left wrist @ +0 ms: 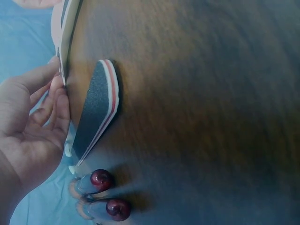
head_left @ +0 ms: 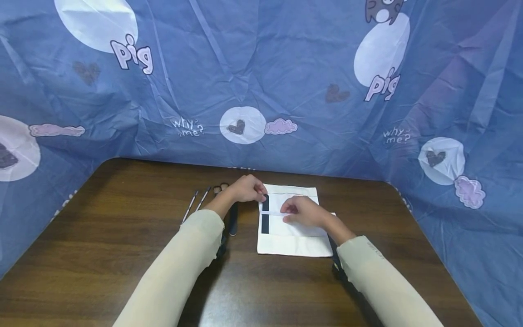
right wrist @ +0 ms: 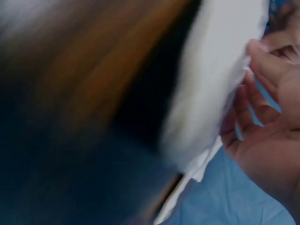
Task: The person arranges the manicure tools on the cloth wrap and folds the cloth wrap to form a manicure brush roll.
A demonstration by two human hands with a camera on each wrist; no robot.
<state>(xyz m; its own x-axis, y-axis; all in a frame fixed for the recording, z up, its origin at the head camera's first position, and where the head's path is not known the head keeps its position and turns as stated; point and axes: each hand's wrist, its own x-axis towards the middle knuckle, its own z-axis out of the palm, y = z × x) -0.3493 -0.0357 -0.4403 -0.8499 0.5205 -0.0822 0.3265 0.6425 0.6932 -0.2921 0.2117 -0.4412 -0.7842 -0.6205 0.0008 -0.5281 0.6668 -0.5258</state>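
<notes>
A white cloth (head_left: pixel 294 245) lies flat with a black nail file (head_left: pixel 265 223) along its left side, and a narrow white strap (head_left: pixel 274 213) crosses over the file. At the file's far end my left hand (head_left: pixel 248 188) pinches with thumb and fingertips; the left wrist view shows the same left hand (left wrist: pixel 37 105) at the cloth's edge. Over the middle of the cloth, my right hand (head_left: pixel 304 211) pinches the strap between thumb and fingers. In the right wrist view, the right hand (right wrist: pixel 269 112) is beside the blurred white cloth (right wrist: pixel 211 79).
Left of the cloth lies another dark nail file (head_left: pixel 233 220), its layered edge striped red and white. Beyond it are two small round brown ends (head_left: pixel 220 187) and two slender metal sticks (head_left: pixel 189 206). A blue printed curtain (head_left: pixel 253 81) hangs behind the wooden table (head_left: pixel 261 290).
</notes>
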